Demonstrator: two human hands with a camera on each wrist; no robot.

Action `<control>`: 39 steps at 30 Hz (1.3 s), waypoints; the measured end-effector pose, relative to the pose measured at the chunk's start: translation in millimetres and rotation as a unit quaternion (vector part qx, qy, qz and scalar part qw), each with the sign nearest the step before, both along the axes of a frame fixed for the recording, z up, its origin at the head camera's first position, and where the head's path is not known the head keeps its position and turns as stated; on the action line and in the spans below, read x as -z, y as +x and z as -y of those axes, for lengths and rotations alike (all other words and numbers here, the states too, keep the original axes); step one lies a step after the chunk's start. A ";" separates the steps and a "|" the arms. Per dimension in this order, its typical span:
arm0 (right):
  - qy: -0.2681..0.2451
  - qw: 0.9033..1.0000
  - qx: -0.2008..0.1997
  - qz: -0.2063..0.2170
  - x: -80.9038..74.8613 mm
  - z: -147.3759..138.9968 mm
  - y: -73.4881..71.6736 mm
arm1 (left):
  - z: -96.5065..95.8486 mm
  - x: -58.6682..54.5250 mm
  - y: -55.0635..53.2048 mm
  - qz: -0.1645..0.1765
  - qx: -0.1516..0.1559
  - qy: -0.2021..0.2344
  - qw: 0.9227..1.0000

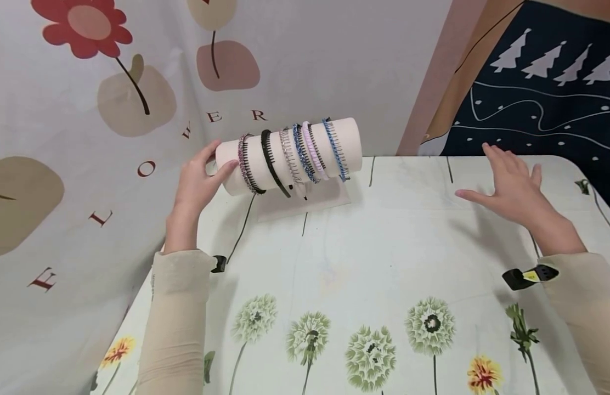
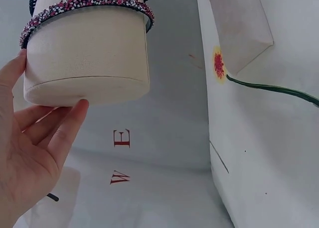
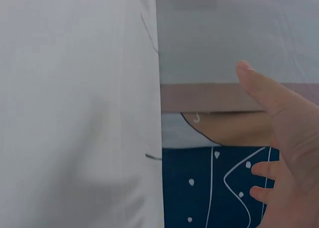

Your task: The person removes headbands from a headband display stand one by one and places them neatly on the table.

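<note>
A cream cylindrical headband stand point(image 1: 272, 156) lies sideways on a short post over a pale base plate point(image 1: 305, 207), near the back left of the table. Several toothed headbands circle it: a pink-and-white beaded one point(image 2: 84, 3) nearest the left end, then black point(image 1: 271, 159), silvery, dark blue, lilac point(image 1: 311, 148) and lighter blue point(image 1: 336, 148) ones. My left hand point(image 1: 198, 178) grips the left end of the cylinder, thumb along its side and fingertips against the flat end face. Off to the right, my right hand point(image 1: 514, 186) hovers over the table with fingers spread, holding nothing.
The table point(image 1: 374, 247) has a white cloth printed with dandelions and flowers. A printed fabric backdrop point(image 1: 334, 66) hangs behind and along the left side, with a dark blue tree-patterned fabric point(image 1: 537, 104) at the back right. Dark bands show at both sleeve cuffs.
</note>
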State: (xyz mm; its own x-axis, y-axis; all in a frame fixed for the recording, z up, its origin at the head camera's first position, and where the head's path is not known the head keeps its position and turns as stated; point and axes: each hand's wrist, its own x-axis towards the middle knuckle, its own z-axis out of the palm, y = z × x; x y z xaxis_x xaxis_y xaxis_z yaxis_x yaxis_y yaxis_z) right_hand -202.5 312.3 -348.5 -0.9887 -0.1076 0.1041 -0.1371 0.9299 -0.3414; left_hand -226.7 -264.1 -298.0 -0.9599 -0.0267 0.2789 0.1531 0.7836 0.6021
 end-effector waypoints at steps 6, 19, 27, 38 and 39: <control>-0.005 1.000 -0.016 -0.016 1.9 14.3 -4.1 | 0.4 2.7 -0.6 0.004 0.004 0.018 1.000; -0.034 0.998 -0.056 -0.005 9.1 41.2 -10.7 | -0.5 4.2 -0.9 0.010 0.007 0.033 0.999; -0.056 0.995 -0.085 0.000 12.3 58.4 -11.3 | -0.3 4.7 1.1 0.017 0.006 0.037 0.999; -0.072 0.993 -0.096 0.006 19.0 81.3 -13.4 | -1.0 6.0 0.5 0.008 0.005 0.041 0.999; -0.073 0.993 -0.097 0.006 19.0 83.6 -13.8 | -1.1 5.9 0.4 0.008 0.005 0.042 0.999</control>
State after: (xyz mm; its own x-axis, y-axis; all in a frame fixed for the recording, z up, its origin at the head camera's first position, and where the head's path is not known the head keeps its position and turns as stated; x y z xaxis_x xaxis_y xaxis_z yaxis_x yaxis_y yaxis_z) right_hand -216.2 228.7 -367.4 -0.9522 -0.2800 0.1218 -0.3037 0.8270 -0.4731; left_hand -226.2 -263.0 -304.0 -0.9645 -0.0391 0.2610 0.1511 0.7289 0.6677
